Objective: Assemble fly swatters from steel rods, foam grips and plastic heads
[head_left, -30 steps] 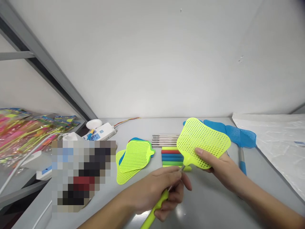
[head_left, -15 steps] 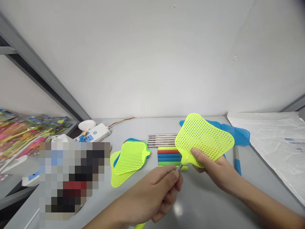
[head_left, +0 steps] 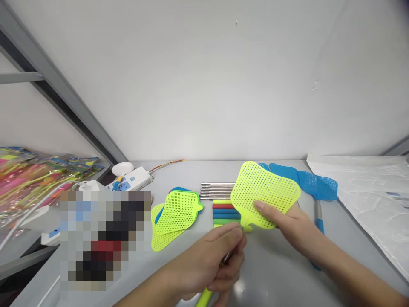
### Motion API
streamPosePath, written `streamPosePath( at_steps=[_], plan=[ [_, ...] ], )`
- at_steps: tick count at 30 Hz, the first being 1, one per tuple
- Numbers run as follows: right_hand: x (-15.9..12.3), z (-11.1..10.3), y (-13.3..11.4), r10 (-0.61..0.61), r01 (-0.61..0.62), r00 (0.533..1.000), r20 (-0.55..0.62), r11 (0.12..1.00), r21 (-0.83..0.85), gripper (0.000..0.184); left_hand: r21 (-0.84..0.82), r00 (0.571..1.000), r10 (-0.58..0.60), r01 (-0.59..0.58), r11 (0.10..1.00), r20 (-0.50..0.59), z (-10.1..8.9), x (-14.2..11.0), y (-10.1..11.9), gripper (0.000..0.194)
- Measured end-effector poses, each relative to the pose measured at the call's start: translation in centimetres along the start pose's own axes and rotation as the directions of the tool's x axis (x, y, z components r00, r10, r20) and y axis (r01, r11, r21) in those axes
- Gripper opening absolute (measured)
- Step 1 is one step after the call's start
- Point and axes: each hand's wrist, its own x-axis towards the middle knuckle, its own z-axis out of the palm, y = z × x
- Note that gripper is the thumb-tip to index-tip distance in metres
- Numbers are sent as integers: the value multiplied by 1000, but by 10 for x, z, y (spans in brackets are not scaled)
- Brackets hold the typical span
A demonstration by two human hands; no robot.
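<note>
Now, right hand: fingers pinch the yellow swatter head, thumb on its mesh, held above the table's middle.
Left hand: fingers curled tight around the metal rod and yellow-green handle, near the front edge.
Change: since a second ago the head's neck has come down against the left fingertips, rod end now hidden, so head and rod look joined or nearly so.
Nearby: spare heads, coloured handles, blue swatters toward the back edge.

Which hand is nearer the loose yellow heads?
Left. The left hand is just right of and below the loose yellow heads; the right hand is farther right, holding another head.
</note>
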Motion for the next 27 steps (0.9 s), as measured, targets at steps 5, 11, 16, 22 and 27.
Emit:
streamPosePath(
  at_steps=[5, 11, 16, 22, 27],
  plan=[
    [19, -38, -15, -51, 103, 930, -365, 987, 125, 25, 111, 998, 59, -61, 992, 17, 0, -3, 1, 28],
    [11, -7, 4, -104, 109, 991, -81, 992, 62, 39, 117, 994, 111, -111, 987, 3, 0, 1, -3, 30],
    [-5, 15, 8, -4, 8, 991, 134, 1000, -29, 49, 165, 998, 64, -65, 984, 10, 1, 1, -4, 32],
    [2, -19, -7, -234, 218, 969, -76, 960, -176, 53, 203, 997, -32, 45, 978, -69, 2, -10, 12, 35],
    [-3, 8, 8, -91, 94, 995, 41, 993, -77, 44, 258, 994, -5, 32, 965, -107, 0, -6, 9, 35]
  ],
)
